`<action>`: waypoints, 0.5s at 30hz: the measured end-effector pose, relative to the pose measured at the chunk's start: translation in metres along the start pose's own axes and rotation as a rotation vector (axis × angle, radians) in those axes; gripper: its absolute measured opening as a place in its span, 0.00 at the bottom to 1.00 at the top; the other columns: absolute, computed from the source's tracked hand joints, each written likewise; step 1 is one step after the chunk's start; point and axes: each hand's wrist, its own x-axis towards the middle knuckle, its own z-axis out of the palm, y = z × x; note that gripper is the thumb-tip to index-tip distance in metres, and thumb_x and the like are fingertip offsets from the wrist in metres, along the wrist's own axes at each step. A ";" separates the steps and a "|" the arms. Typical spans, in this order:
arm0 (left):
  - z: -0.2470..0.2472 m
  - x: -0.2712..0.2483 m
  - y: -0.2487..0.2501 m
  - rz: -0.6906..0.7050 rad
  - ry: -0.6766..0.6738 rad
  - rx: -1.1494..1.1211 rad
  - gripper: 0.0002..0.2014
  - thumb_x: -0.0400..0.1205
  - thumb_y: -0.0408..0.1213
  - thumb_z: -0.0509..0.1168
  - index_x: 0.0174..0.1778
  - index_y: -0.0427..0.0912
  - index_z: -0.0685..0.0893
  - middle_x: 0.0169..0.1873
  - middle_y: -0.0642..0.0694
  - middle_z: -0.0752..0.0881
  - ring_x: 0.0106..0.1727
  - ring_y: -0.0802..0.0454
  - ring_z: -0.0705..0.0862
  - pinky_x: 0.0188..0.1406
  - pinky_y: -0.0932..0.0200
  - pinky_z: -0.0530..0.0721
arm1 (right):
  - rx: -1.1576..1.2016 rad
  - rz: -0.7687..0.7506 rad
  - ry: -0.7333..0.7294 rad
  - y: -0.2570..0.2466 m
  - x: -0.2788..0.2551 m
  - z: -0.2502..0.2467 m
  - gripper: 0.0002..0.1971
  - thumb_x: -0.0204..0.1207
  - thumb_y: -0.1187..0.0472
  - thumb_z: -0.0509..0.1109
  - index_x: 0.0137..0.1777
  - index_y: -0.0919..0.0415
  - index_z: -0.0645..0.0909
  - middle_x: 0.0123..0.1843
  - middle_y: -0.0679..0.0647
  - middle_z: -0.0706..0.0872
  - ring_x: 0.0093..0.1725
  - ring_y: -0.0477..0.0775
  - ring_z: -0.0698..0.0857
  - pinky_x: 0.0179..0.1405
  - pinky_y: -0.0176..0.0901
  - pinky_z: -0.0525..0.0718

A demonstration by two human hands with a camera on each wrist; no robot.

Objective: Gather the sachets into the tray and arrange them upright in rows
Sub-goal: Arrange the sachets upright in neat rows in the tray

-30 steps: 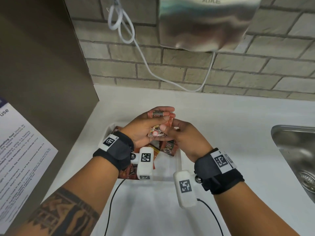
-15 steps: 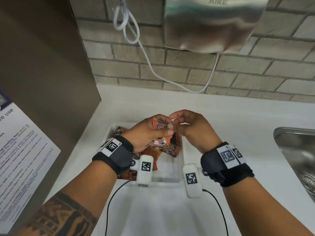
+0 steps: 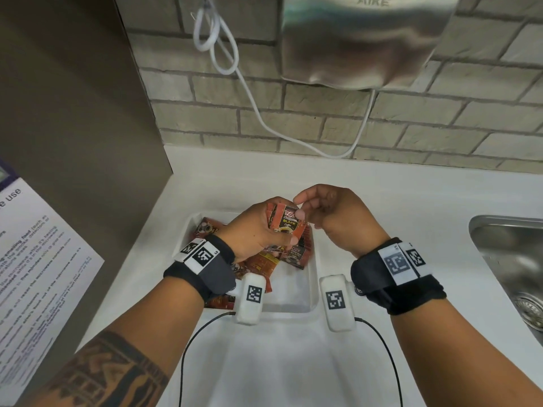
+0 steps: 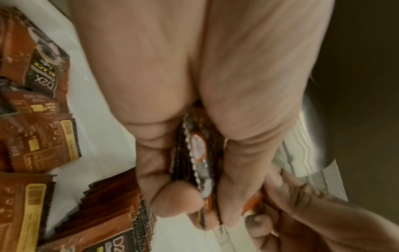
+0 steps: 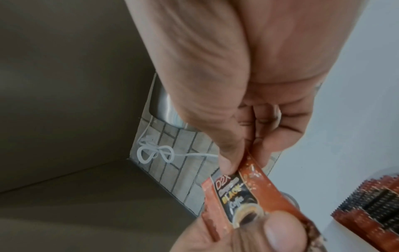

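Head view looks down; both wrist views closely share the sachets [image 3: 286, 221]

A stack of sachets [image 3: 286, 223] is gripped by the left hand [image 3: 258, 230] and pinched by the right hand [image 3: 329, 214] above the tray [image 3: 313, 277].

Steel hand dryer [image 3: 364, 39] on brick wall [image 3: 293, 113], white cord [image 3: 223, 54], sink [image 3: 511, 259], printed notice [image 3: 38, 259].

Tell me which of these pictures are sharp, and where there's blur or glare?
Head view: sharp, wall lines bowed, soft glare on the steel dryer. Left wrist view: dim, blurred, left hand filling it. Right wrist view: softly blurred, though the sachet label reads.
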 end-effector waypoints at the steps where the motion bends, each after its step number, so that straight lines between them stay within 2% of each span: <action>1: 0.001 0.000 0.000 -0.001 0.008 0.019 0.22 0.72 0.30 0.81 0.61 0.44 0.84 0.48 0.47 0.90 0.53 0.44 0.89 0.62 0.40 0.89 | -0.017 -0.004 0.005 0.000 0.000 -0.001 0.08 0.74 0.66 0.79 0.50 0.54 0.88 0.36 0.45 0.90 0.34 0.38 0.86 0.33 0.29 0.80; 3: 0.000 0.001 -0.001 -0.010 0.028 0.061 0.23 0.74 0.31 0.81 0.63 0.43 0.83 0.52 0.42 0.91 0.56 0.40 0.90 0.63 0.39 0.88 | -0.037 -0.009 0.025 0.003 0.001 -0.002 0.07 0.74 0.65 0.80 0.50 0.54 0.89 0.37 0.47 0.91 0.36 0.40 0.87 0.36 0.31 0.81; 5: -0.004 -0.001 -0.004 -0.022 0.032 0.150 0.23 0.74 0.33 0.82 0.63 0.45 0.83 0.54 0.44 0.91 0.56 0.43 0.90 0.62 0.39 0.88 | -0.051 -0.020 0.051 0.007 0.000 -0.002 0.05 0.74 0.64 0.80 0.47 0.55 0.90 0.41 0.51 0.92 0.41 0.48 0.90 0.42 0.38 0.85; 7: -0.011 -0.004 -0.008 -0.078 0.020 0.259 0.23 0.74 0.38 0.82 0.62 0.48 0.83 0.53 0.48 0.91 0.51 0.47 0.92 0.59 0.37 0.89 | -0.097 -0.018 0.092 0.014 -0.001 -0.003 0.05 0.75 0.64 0.79 0.43 0.53 0.90 0.42 0.52 0.92 0.45 0.54 0.90 0.48 0.46 0.88; 8: -0.016 -0.007 -0.009 -0.134 0.014 0.302 0.21 0.75 0.39 0.81 0.62 0.48 0.83 0.52 0.47 0.91 0.47 0.46 0.92 0.55 0.35 0.90 | -0.132 -0.004 0.105 0.020 -0.001 -0.003 0.05 0.75 0.64 0.78 0.42 0.52 0.90 0.41 0.51 0.92 0.45 0.54 0.90 0.49 0.45 0.88; 10: -0.023 -0.011 -0.009 -0.262 -0.031 0.392 0.15 0.79 0.37 0.78 0.59 0.41 0.84 0.48 0.40 0.92 0.39 0.42 0.91 0.45 0.39 0.91 | -0.213 0.054 0.091 0.031 -0.004 -0.002 0.05 0.75 0.63 0.77 0.40 0.51 0.88 0.40 0.49 0.92 0.43 0.51 0.90 0.45 0.36 0.85; 12: -0.025 -0.014 -0.005 -0.368 -0.110 0.538 0.11 0.80 0.36 0.75 0.53 0.33 0.87 0.43 0.33 0.92 0.33 0.45 0.87 0.32 0.54 0.86 | -0.310 0.112 0.040 0.041 -0.009 0.002 0.06 0.77 0.62 0.76 0.40 0.51 0.87 0.37 0.46 0.90 0.39 0.43 0.87 0.36 0.22 0.77; 13: -0.025 -0.015 -0.004 -0.417 -0.141 0.603 0.11 0.80 0.36 0.73 0.51 0.31 0.88 0.41 0.33 0.92 0.31 0.48 0.85 0.27 0.60 0.82 | -0.342 0.129 0.015 0.044 -0.011 0.005 0.05 0.77 0.62 0.76 0.42 0.52 0.88 0.36 0.43 0.88 0.36 0.36 0.85 0.32 0.19 0.74; 15: -0.020 -0.013 -0.006 -0.515 -0.189 0.658 0.10 0.78 0.37 0.71 0.48 0.33 0.90 0.37 0.34 0.92 0.32 0.46 0.83 0.27 0.60 0.79 | -0.398 0.139 -0.007 0.050 -0.013 0.011 0.01 0.77 0.62 0.76 0.45 0.56 0.89 0.35 0.40 0.84 0.35 0.32 0.81 0.32 0.17 0.72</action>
